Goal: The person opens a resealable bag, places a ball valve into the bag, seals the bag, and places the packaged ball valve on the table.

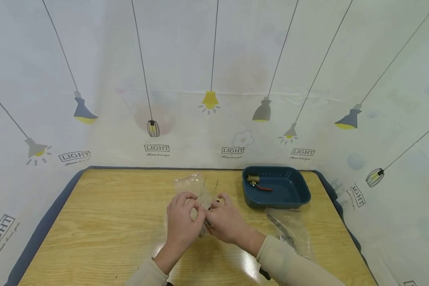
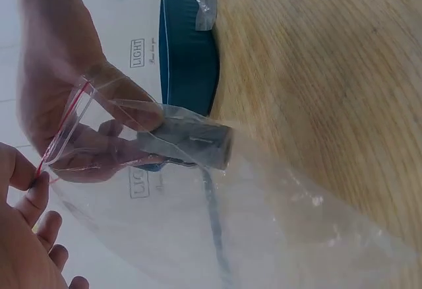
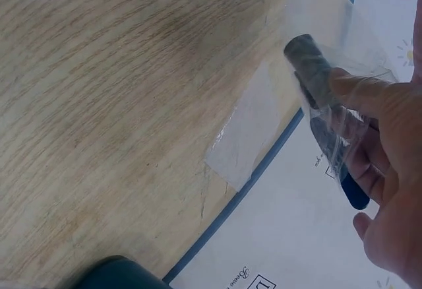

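My left hand point(image 1: 184, 218) pinches the red-striped zip edge of a clear plastic bag point(image 2: 283, 203) between thumb and finger. My right hand point(image 1: 227, 222) reaches into the bag's mouth, its fingers partly behind the film. It grips a grey metal cylinder with a lever, apparently a ball valve point(image 2: 191, 142). In the right wrist view, the lever ends in a dark blue grip point(image 3: 356, 193). Both hands are close together over the middle of the table; from the head view they hide most of the valve.
A dark blue tray point(image 1: 304, 194) stands at the back right, holding a brass ball valve point(image 1: 254, 178) with a red lever. In front of it lies another clear bag point(image 1: 302, 230) with a grey metal piece inside. A flat clear bag point(image 3: 247, 130) lies on the wooden table point(image 1: 103, 222) near its far edge.
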`<action>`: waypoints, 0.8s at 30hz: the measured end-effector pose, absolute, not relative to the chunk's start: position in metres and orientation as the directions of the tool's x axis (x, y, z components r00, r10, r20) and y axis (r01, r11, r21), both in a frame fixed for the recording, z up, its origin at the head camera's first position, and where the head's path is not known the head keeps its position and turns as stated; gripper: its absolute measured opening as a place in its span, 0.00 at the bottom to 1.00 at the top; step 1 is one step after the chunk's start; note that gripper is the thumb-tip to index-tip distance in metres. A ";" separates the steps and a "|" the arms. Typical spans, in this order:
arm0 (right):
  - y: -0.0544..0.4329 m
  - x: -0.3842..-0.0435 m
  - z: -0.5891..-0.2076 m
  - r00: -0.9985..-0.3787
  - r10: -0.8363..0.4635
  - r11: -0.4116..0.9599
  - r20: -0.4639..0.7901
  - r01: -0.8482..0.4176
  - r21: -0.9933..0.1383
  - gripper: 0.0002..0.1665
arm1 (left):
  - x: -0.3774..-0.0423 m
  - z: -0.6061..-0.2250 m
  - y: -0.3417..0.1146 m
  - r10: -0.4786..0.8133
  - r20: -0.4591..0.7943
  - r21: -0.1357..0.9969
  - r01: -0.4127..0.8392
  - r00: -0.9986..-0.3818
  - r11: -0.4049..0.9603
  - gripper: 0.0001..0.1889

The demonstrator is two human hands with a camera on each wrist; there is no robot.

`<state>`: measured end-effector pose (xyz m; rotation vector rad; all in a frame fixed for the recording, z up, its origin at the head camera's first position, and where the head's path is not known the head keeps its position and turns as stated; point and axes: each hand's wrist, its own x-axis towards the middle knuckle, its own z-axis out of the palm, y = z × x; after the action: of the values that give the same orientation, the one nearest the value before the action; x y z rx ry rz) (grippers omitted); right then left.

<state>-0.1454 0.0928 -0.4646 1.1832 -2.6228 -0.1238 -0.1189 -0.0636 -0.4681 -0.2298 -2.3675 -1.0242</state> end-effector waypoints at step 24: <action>0.116 -0.141 -0.464 -0.603 -0.713 0.621 0.358 -0.780 -0.076 0.07 | -0.119 -0.462 -0.061 -0.157 0.608 0.700 0.432 -0.779 0.569 0.09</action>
<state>-0.1411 0.1156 -0.4645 1.2083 -2.5543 0.3250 -0.1194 -0.0612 -0.4619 -0.2186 -2.1663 -1.1988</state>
